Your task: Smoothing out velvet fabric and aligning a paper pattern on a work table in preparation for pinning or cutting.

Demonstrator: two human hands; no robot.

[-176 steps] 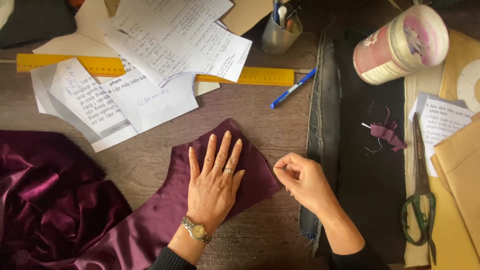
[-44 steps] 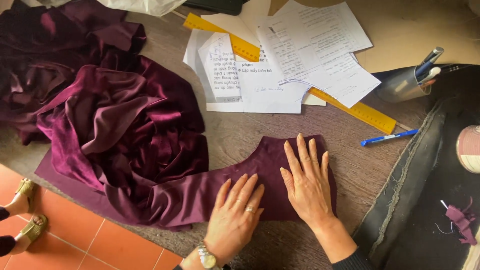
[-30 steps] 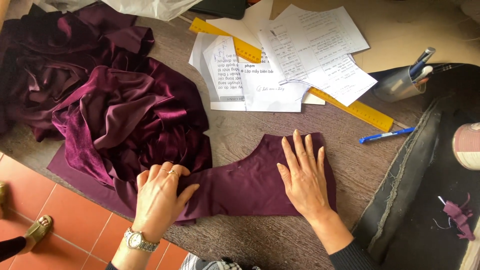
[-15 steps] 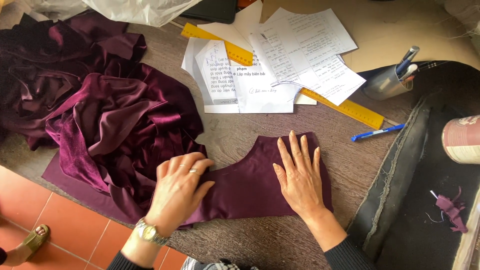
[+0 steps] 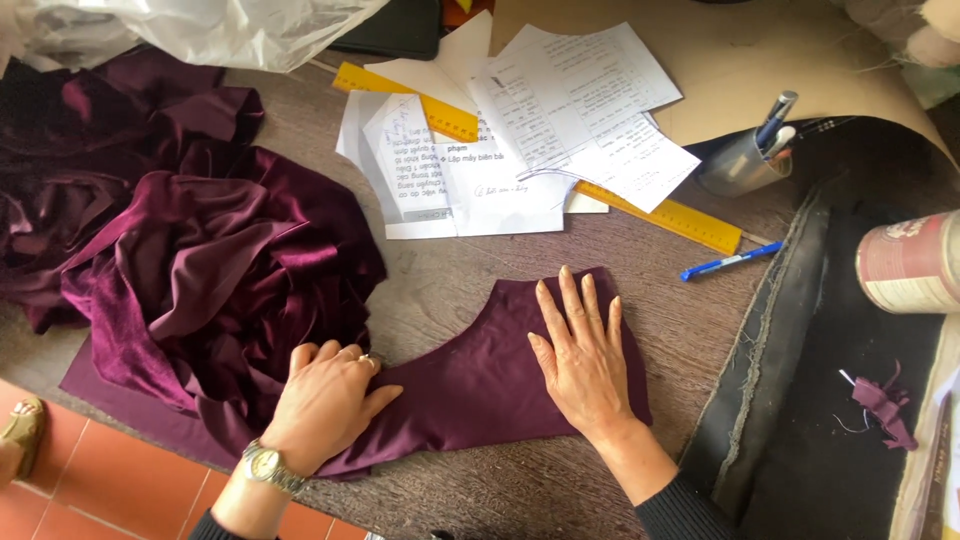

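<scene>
- A flat cut piece of dark purple fabric (image 5: 480,385) is spread on the wooden table (image 5: 440,290), near the front edge, between a heap of velvet on the left and a black cloth on the right.
- The right hand (image 5: 583,358) is laid palm down on the right part of the cut piece, fingers straight and spread a little; nothing is gripped by it.
- The left hand (image 5: 325,405) is set on the left end of the piece, where it meets the heap; the fingers are curled downward and bunched on the fabric, but whether a fold is pinched between them cannot be told. A wristwatch (image 5: 268,466) is worn on that wrist and a ring on one finger.
- A crumpled heap of purple velvet (image 5: 180,250) is piled just beside the left hand and spills toward the table's left edge.
- Several printed white papers (image 5: 520,140) are scattered beyond the piece, overlapping a long yellow ruler (image 5: 690,220).
- A blue pen (image 5: 730,261) is seen lying near the ruler's right end, apart from the purple piece.
- A grey cup with pens (image 5: 740,160) stands beyond the blue pen.
- A black cloth (image 5: 830,400) with a frayed edge is laid at the right, with a small purple scrap (image 5: 885,405) on it and a pink-and-white cylinder (image 5: 910,262) lying at its far side.
- Orange floor tiles (image 5: 90,480) are visible at the lower left.
</scene>
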